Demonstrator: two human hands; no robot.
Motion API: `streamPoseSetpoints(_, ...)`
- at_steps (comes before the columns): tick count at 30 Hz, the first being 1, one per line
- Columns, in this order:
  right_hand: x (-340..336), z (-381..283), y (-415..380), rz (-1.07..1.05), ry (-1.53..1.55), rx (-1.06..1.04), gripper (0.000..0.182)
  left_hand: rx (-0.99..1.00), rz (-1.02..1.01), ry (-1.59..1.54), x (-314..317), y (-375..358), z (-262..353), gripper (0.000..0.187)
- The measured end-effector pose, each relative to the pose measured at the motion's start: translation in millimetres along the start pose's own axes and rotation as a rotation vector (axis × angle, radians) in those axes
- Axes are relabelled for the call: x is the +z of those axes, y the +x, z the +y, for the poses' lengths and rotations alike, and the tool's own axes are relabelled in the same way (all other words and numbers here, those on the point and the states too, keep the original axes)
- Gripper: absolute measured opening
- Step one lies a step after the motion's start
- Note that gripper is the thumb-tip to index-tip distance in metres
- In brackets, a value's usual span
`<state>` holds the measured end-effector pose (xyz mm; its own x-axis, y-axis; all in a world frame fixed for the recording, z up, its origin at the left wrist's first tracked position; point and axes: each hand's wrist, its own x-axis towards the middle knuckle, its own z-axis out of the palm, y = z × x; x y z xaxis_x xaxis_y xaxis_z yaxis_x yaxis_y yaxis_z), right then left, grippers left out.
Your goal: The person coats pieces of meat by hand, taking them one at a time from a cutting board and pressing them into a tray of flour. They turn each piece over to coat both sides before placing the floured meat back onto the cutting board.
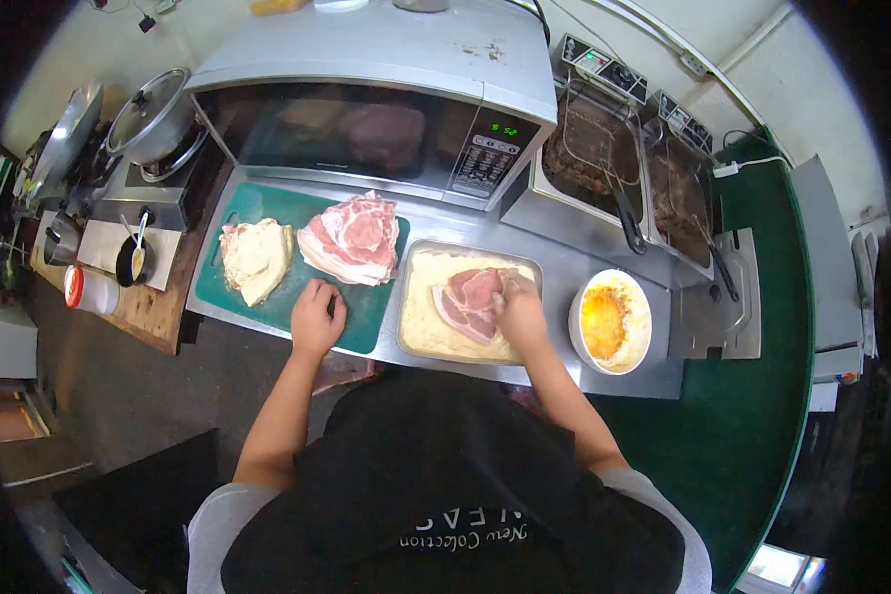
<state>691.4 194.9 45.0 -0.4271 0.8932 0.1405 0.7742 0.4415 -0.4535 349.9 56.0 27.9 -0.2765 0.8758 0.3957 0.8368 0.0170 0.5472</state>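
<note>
My right hand [519, 305] grips the right edge of a raw pork slice [470, 302]. The slice lies on pale flour or breading inside a metal tray [403, 332]. My left hand [318, 315] rests with curled fingers on the lower edge of a green cutting board [361, 322], and nothing shows in it. Above that hand on the board lies a stack of raw pork slices [351, 238]. To its left sits a pile of coated slices [256, 260]. A white bowl [646, 342] with beaten egg and crumbs stands right of the tray.
A microwave [366, 129] stands behind the board and tray. Two deep fryers [589, 148] with baskets are at the back right, one black handle [631, 223] jutting toward the bowl. On the left are a lidded pot [151, 119] on a stove and a small black pan [129, 262].
</note>
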Motion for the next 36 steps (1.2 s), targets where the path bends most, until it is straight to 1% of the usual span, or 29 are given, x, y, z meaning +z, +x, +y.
streamPoseSetpoints(3,5.4,-10.1,-6.8,-0.034,-0.108,-0.073,0.044,-0.01,-0.008,0.014,-1.5,1.5,2.3,0.011)
streamPoseSetpoints(6,2.3,-9.2,-7.4,-0.139,-0.052,-0.069,0.046,-0.028,-0.028,0.021,-1.0,0.2,0.5,0.012)
streamPoseSetpoints(9,-19.5,-37.2,-3.8,-0.137,0.036,-0.051,0.047,-0.028,-0.037,0.013,-0.4,0.4,-1.1,0.012)
streamPoseSetpoints(12,0.0,-44.8,2.2,-0.125,-0.004,-0.238,0.049,-0.012,-0.032,0.01,-1.0,0.4,-0.7,0.012)
streamPoseSetpoints(15,14.3,-55.9,-2.4,-0.085,-0.131,-0.232,0.049,-0.003,-0.027,0.012,-2.4,1.3,-0.8,0.012)
streamPoseSetpoints(18,15.7,-58.7,-3.1,-0.132,-0.14,-0.155,0.049,-0.022,-0.035,-0.004,-0.9,1.2,-1.4,0.01)
streamPoseSetpoints(21,14.5,-49.4,-4.3,-0.139,-0.152,-0.2,0.051,-0.037,-0.044,-0.016,-1.1,1.1,-0.5,0.009)
streamPoseSetpoints(24,13.7,-46.3,-7.1,-0.108,-0.113,-0.227,0.045,-0.019,-0.028,-0.001,-1.4,1.2,-2.2,0.01)
streamPoseSetpoints(27,7.0,-51.3,0.2,-0.198,-0.122,-0.198,0.04,-0.02,-0.033,0.005,-1.4,0.8,-1.9,0.011)
streamPoseSetpoints(30,8.2,-72.4,17.0,-0.272,-0.144,-0.176,0.039,-0.009,-0.03,0.003,-1.2,1.4,-2.4,0.011)
streamPoseSetpoints(33,16.4,-88.5,35.4,-0.37,-0.027,-0.325,0.047,0.004,-0.017,-0.004,-0.7,1.5,-1.6,0.011)
streamPoseSetpoints(36,31.9,-86.8,39.3,-0.546,-0.03,-0.351,0.054,0.01,-0.015,0.017,-0.8,0.5,-3.9,0.011)
